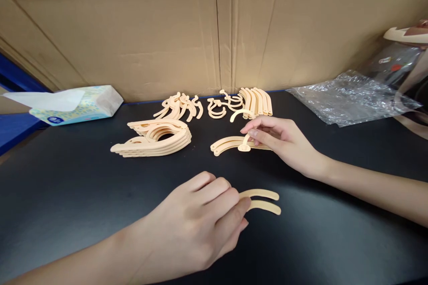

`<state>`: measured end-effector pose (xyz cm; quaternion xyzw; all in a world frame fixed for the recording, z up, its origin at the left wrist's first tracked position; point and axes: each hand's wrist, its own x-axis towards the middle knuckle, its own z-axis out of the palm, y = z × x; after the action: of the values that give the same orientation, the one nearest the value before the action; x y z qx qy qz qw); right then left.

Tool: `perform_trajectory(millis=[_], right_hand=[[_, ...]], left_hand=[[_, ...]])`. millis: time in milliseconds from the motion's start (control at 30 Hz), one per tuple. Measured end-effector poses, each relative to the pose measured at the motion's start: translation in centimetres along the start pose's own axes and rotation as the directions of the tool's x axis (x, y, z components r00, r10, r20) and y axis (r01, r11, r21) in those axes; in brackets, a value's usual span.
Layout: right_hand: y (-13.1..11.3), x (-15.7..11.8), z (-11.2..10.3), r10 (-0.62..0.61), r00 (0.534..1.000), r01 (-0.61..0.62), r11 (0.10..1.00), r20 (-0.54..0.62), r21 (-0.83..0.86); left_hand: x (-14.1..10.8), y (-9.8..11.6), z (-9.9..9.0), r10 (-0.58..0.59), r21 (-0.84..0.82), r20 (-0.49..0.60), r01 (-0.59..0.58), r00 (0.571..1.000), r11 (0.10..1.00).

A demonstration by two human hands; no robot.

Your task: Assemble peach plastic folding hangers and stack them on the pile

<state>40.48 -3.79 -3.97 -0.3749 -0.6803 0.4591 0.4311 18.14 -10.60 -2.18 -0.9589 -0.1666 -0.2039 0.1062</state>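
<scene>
Near the front, my left hand is closed on a pair of curved beige strips, whose two arms stick out to the right of the fingers; the rest is hidden. Farther back, my right hand pinches a beige hook piece with a curved top and a flat, oval foot. Just under that hook lie two or so curved beige arms, partly covered by my right hand. To their left sits a stack of folded beige hangers.
Along the back lie loose hooks, a heap of small curved pieces and a row of curved arms. A tissue pack is at left; clear plastic lies at right. Cardboard stands behind the black table.
</scene>
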Motion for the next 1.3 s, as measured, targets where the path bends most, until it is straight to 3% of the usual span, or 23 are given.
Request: perform_trajectory(millis=[133, 267, 400, 500, 1200, 1300], right_hand=[[-0.1, -0.1, 0.0, 0.007, 1.000, -0.007, 1.000, -0.006, 0.019], [-0.1, -0.1, 0.0, 0.013, 1.000, -0.013, 0.999, -0.011, 0.040], [-0.2, -0.1, 0.1, 0.019, 1.000, -0.018, 0.998, -0.012, 0.058], [-0.2, -0.1, 0.1, 0.028, 1.000, -0.028, 0.997, -0.006, 0.068], [-0.3, 0.0, -0.1, -0.061, 0.998, 0.061, 0.996, 0.012, -0.068], [-0.4, 0.1, 0.0, -0.086, 0.996, 0.086, 0.994, 0.001, -0.070]], left_hand=[[-0.1, 0.0, 0.1, -0.009, -0.091, -0.001, 0.009, 1.000, 0.996], [-0.4, -0.8, 0.6, -0.115, -0.174, -0.102, 0.096, 0.988, 0.980], [-0.7, -2.4, 1.1, -0.284, 0.031, -0.097, 0.288, 0.954, 0.957], [-0.8, -3.4, 1.4, -0.354, 0.166, -0.068, 0.360, 0.933, 0.918], [-0.5, -3.2, 1.6, -0.438, 0.111, -0.037, 0.439, 0.898, 0.891], [-0.3, -3.1, 1.6, -0.478, 0.105, -0.073, 0.483, 0.875, 0.869]])
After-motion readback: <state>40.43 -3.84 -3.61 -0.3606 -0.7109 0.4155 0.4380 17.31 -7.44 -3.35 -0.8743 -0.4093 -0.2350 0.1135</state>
